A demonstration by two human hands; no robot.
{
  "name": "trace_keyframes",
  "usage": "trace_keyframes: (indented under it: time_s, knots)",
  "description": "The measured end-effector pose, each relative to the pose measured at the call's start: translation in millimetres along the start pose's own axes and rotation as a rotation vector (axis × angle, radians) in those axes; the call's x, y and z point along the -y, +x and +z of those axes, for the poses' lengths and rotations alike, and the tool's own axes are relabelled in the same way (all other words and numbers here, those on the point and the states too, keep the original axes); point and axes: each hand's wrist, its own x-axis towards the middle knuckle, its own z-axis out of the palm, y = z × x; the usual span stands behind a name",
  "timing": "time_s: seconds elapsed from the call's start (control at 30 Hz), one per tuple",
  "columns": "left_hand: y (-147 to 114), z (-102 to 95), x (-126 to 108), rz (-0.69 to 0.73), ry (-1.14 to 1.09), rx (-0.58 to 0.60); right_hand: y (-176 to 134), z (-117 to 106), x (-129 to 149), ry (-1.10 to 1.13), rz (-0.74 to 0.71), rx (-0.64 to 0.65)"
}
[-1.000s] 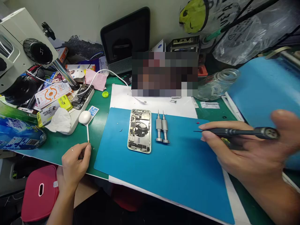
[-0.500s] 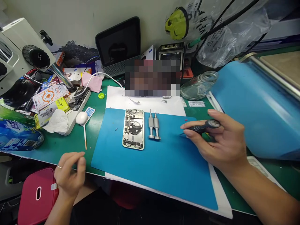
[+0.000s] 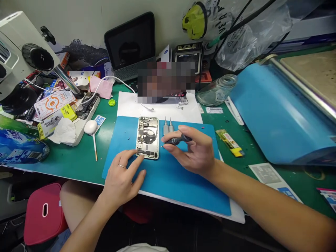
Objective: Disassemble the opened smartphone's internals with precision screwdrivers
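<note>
An opened phone [image 3: 149,137] lies on the blue mat [image 3: 183,189], its circuit boards and inner parts exposed. My left hand [image 3: 123,178] is at its lower left corner, fingers apart, with the fingertips at or on the phone's bottom edge. A dark screwdriver [image 3: 177,140] with a thin tip is pinched in my right hand [image 3: 196,150]. The tip points left, just short of the phone's right side. Two grey screwdrivers [image 3: 168,126] lie side by side right of the phone; my right hand partly covers them.
A white paper sheet [image 3: 162,110] and a glass jar [image 3: 216,91] are behind the mat. On the left stand a microscope [image 3: 39,57], boxes and a white spoon-shaped thing [image 3: 90,127]. Right of the mat lie a yellow packet [image 3: 230,142] and a large blue sheet [image 3: 283,115].
My left hand has come up from the table's front edge to the phone. My right hand has moved left with the screwdriver, from the mat's right side to beside the phone.
</note>
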Motion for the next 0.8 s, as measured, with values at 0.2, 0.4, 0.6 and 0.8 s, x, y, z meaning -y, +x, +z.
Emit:
trace_keyframes:
  time_s: [0.2,0.4,0.6,0.8]
  knots:
    - [-6.2,0.9,-2.8,-0.046,-0.038,-0.035,-16.1,2.2,-6.0,0.004,0.094,0.025]
    - [-5.9,0.8,-2.8,-0.046,-0.043,0.014,-17.3,2.5,0.5,-0.06,0.05,0.088]
    - [-3.0,-1.3,-3.6,-0.03,0.055,0.173,-21.0,0.3,0.9,-0.136,0.056,0.108]
    - [2.3,-4.5,-4.1,0.031,0.121,0.297,-21.6,-2.1,2.9,-0.17,0.064,0.187]
